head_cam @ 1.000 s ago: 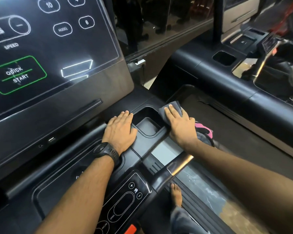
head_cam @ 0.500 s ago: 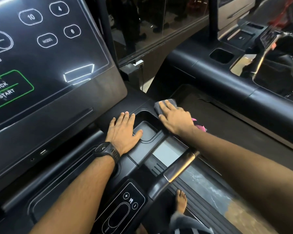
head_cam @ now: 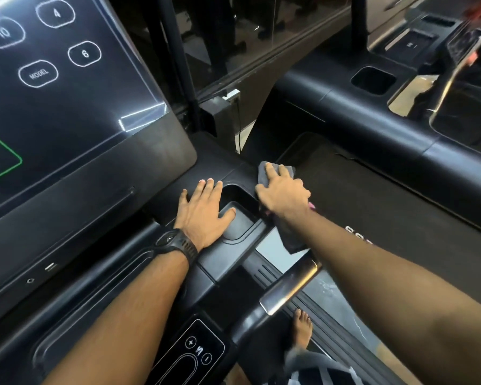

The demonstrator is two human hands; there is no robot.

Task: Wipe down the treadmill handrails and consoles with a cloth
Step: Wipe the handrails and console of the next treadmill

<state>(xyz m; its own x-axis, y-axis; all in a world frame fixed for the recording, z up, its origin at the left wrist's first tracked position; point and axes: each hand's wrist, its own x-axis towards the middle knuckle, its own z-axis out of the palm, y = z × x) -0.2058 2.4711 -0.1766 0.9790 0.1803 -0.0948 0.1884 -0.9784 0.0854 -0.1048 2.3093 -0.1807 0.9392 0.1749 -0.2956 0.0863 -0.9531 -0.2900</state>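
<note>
Item: grey cloth (head_cam: 262,175), pinned flat under right grip (head_cam: 285,194) (fingers straight, pressing) at console's (head_cam: 228,168) far right corner, long axis trailing wristward. Left grip (head_cam: 203,215) flat, near. Handrail (head_cam: 289,284) lies under right forearm.

The cloth (head_cam: 277,168) was dark grey. The treadmill console (head_cam: 161,168) was matte black. Its glossy black screen (head_cam: 67,101) carried white-outlined buttons (head_cam: 84,53) marked 10, 4 and 6, plus 1 green outline. The wristwatch (head_cam: 178,243) was black. The handrail (head_cam: 289,284) had a silver metal band. A garment (head_cam: 317,370) showed black-and-white stripes.
</note>
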